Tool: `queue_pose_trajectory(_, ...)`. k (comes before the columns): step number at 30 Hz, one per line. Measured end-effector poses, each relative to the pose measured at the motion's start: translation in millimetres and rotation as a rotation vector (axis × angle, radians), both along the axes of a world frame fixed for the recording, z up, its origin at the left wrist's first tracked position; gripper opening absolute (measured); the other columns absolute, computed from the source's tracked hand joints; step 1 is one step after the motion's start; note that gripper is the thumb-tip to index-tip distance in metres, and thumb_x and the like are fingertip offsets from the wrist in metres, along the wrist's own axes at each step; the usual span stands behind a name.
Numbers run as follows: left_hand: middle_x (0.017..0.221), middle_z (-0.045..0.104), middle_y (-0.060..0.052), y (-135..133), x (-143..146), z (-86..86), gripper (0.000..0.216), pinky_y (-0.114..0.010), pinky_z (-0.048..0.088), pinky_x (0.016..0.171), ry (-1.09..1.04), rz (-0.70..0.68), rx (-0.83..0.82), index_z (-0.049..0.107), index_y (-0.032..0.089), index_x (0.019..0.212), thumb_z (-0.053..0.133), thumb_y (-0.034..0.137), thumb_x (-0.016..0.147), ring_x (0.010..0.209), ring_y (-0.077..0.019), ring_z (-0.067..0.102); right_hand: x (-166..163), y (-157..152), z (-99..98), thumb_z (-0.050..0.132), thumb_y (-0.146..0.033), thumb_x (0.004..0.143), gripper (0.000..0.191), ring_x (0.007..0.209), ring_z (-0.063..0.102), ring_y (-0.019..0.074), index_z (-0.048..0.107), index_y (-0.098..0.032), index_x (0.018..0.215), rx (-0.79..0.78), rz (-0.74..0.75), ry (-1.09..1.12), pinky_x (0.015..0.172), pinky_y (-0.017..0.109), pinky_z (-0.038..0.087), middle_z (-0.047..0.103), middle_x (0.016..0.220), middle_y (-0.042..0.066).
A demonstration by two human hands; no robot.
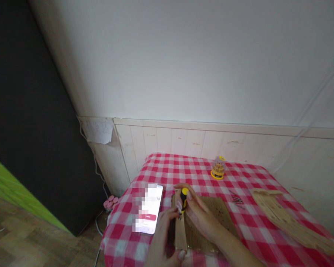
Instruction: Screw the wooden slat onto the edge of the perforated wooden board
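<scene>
In my right hand (199, 211) is a yellow-and-black screwdriver (184, 196), its handle upright between the fingers. Its lower end meets a small metal piece (180, 217) on a narrow wooden strip (180, 235); the exact contact is too small to make out. My left hand (165, 230) grips the strip, thumb near its close end and fingers up by the screwdriver tip. Beneath both hands lies a flat wooden board (221, 211) with several dark specks or holes, partly covered by my right hand and forearm.
A lit phone (153, 211) lies left of my hands. Behind stands a yellow-based clear bit case (218, 168). Several thin metal pieces (237, 199) and slatted wooden parts (284, 218) lie to the right on the checked tablecloth (180, 168). A panelled wall (167, 139) borders the table's back.
</scene>
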State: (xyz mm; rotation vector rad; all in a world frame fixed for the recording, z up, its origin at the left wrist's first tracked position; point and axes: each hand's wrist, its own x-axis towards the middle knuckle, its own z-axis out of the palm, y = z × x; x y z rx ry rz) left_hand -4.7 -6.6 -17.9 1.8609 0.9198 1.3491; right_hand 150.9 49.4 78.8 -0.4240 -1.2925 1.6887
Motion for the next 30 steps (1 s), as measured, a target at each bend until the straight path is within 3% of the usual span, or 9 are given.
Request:
queue_pose_trajectory(6,0.144,0.053,-0.017,-1,-2,4.6,0.07,-0.055,0.045,0.11,0.023,0.003,-0.023,0.053,0.026,0.139,0.058,0.077,0.091,0.136,-0.0407,0.052,-2,-4,8.9,0.055,-0.071,0.096,0.048,0.076,0.046,0.0182,0.066,-0.025,0.104,-0.096,0.014,0.113,0.074,0.032,0.042,0.051,0.082,0.0)
queue_pose_trajectory(11,0.147,0.051,-0.017,-1,-1,4.6,0.071,-0.056,0.046,0.109,0.0,-0.01,-0.048,0.051,0.026,0.14,0.058,0.076,0.091,0.136,-0.0414,0.053,0,-3,4.9,0.063,-0.066,0.095,0.041,0.079,0.05,0.0176,0.063,-0.025,0.098,-0.055,0.021,0.064,0.073,0.032,0.044,0.055,0.089,0.001)
queue_pose_trajectory(15,0.151,0.05,-0.017,1,-1,3.5,0.07,-0.057,0.044,0.113,-0.023,-0.021,-0.024,0.051,0.027,0.141,0.057,0.076,0.092,0.143,-0.0426,0.046,3,-4,5.0,0.066,-0.058,0.097,0.032,0.083,0.056,0.0176,0.062,-0.027,0.105,0.024,0.029,0.011,0.078,0.034,0.046,0.059,0.097,0.002)
queue_pose_trajectory(24,0.146,0.057,-0.014,0,-4,-0.4,0.065,-0.053,0.046,0.111,0.014,0.033,0.039,0.054,0.029,0.141,0.057,0.073,0.094,0.137,-0.0388,0.054,3,-1,-1.5,0.066,-0.061,0.096,0.036,0.075,0.051,0.0151,0.057,-0.03,0.111,0.045,0.039,0.011,0.07,0.03,0.039,0.057,0.083,-0.003)
queue_pose_trajectory(30,0.145,0.056,-0.014,-1,-3,4.0,0.065,-0.053,0.047,0.111,0.015,0.021,0.012,0.055,0.028,0.14,0.058,0.073,0.093,0.136,-0.0392,0.055,-1,-3,3.1,0.06,-0.064,0.098,0.04,0.076,0.05,0.0172,0.066,-0.027,0.11,0.017,0.031,0.064,0.073,0.033,0.041,0.056,0.082,0.0)
